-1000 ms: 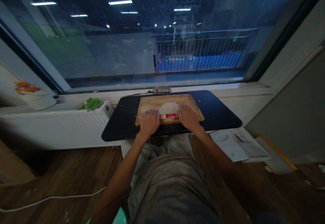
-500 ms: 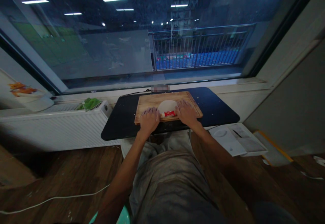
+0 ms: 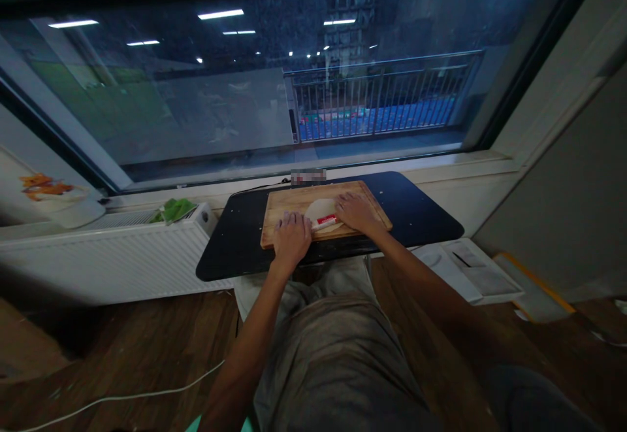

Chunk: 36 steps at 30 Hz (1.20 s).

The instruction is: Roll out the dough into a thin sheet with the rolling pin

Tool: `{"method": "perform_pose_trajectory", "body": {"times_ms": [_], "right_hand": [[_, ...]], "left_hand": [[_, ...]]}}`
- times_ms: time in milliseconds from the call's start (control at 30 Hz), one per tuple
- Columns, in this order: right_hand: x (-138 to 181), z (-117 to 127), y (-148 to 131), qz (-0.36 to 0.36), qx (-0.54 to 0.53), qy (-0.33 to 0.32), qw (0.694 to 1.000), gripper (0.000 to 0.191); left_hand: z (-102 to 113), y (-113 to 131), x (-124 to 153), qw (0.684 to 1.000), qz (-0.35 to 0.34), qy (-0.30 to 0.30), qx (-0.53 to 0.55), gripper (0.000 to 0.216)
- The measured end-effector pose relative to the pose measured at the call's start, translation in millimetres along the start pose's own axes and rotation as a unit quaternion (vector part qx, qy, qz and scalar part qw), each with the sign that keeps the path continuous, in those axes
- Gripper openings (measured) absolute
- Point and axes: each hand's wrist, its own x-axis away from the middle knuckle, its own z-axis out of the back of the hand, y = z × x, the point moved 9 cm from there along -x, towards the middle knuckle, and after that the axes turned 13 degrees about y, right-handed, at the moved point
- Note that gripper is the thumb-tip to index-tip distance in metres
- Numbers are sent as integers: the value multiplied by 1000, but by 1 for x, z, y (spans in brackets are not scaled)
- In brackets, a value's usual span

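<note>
A rolling pin with a red label lies across a flat, pale round of dough on a wooden cutting board. My left hand is closed over the pin's left end, near the board's front left. Over the right end, my right hand is closed too and sits a little farther from me. The pin slants, its right end farther away, and dough shows on both sides of it. Both ends of the pin are hidden under my hands.
The board rests on a black tabletop scattered with small pale specks. Behind it runs the windowsill. A white radiator with a green packet stands left. Papers lie low on the right, and a white cable crosses the floor.
The rolling pin has turned from nearly level to slanted, its right end now farther from me. More dough shows on its near side. The whole view has shifted slightly.
</note>
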Motion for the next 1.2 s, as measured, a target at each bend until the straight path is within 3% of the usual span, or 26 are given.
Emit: {"method": "perform_pose_trajectory", "body": {"times_ms": [133,333,700,967,1133,1200], "right_hand": [[12,2,-6,53,14,-17,998,41],[21,6,-5,70,15,5,997,44],[-2,-17,-3,76,5,-17,997,45],[-17,-32,7,22,-56,-22,998,57],[-18,-33,2,41,-81,-54,994,58],[-15,-31,7,-8,-89,-60,994,59]], "left_hand": [[11,12,13,999,-7,27,-32,52],[19,23,27,998,-4,40,-49,57],[28,40,44,998,-5,21,-59,62],[21,49,51,998,-57,-37,-16,64],[16,42,46,991,-105,-60,59,53],[11,33,38,985,-117,-86,93,49]]}}
